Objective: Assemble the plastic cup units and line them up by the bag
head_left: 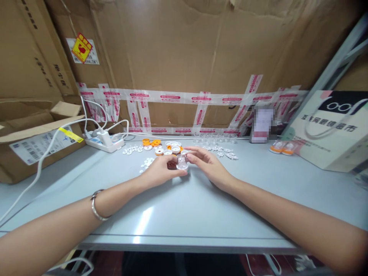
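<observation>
Clear, glossy plastic cup (182, 162) between the hands. Worktop (201, 214) below: smooth, grey, semi-gloss. Beyond, matt brown cardboard (172, 46) with shiny tape (169, 97). Polished metal bangle (96, 207) behind left hand (161, 168).

You have an evenly lit, fairly bright view with a cool cast on the desk (244, 214), where a white streak of glare runs down the surface near its front edge; you get only faint, soft shadows under your hands, and the space beneath is dark; wide-angle distortion bows and stretches the edges, the upper right corner falls black, fine details of the small clear parts look soft, and blocky pixelation hides the phone-like object (262, 124)
</observation>
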Tool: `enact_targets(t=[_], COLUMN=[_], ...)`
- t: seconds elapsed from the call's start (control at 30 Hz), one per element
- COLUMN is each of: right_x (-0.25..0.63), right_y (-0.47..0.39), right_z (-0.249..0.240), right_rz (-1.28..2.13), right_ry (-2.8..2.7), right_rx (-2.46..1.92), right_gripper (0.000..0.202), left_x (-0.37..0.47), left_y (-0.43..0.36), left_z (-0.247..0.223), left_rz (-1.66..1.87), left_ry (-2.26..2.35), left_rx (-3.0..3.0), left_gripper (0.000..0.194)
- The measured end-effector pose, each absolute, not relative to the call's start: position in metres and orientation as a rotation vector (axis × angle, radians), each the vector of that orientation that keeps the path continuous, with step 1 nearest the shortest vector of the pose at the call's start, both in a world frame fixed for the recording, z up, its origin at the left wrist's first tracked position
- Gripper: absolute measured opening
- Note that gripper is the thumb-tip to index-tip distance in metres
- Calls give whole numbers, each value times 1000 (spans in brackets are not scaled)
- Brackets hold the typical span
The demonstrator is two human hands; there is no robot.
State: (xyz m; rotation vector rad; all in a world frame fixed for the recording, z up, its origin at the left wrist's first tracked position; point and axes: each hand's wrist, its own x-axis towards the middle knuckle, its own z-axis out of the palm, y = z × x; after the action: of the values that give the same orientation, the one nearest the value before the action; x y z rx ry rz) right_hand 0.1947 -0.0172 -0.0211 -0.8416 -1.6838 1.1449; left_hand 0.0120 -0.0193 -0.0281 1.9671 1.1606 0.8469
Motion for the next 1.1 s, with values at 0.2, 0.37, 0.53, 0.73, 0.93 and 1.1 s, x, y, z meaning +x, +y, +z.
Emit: enact_targets(t=[0.2, 0.37, 0.53, 0.73, 0.93, 1.1], right_x=[191, 187, 189, 189, 190, 188], right_y=[-25, -31, -27, -27, -29, -33], right_z=[-17, -18, -22, -23, -23, -21], right_rz=[1549, 1828, 1844, 1918, 2046, 2076], right_ry=[-1309, -1332, -1265, -1189, -1105, -1092], right_rx=[-847, -656, -650, -704, -642, -589], right_gripper=[30, 24, 17, 23, 23, 21], left_x=[10, 10, 11, 10, 8, 5], left_y=[-23, -26, -26, -26, -27, -24], left_z=[-14, -11, -11, -9, -7, -9], left_rz=[1031, 1062, 1057, 1022, 1001, 985], left_ry=[966, 952, 956, 913, 809, 703], left_rx=[1796, 1763, 1790, 1809, 1801, 1835], left_gripper=[34, 31, 31, 31, 33, 27])
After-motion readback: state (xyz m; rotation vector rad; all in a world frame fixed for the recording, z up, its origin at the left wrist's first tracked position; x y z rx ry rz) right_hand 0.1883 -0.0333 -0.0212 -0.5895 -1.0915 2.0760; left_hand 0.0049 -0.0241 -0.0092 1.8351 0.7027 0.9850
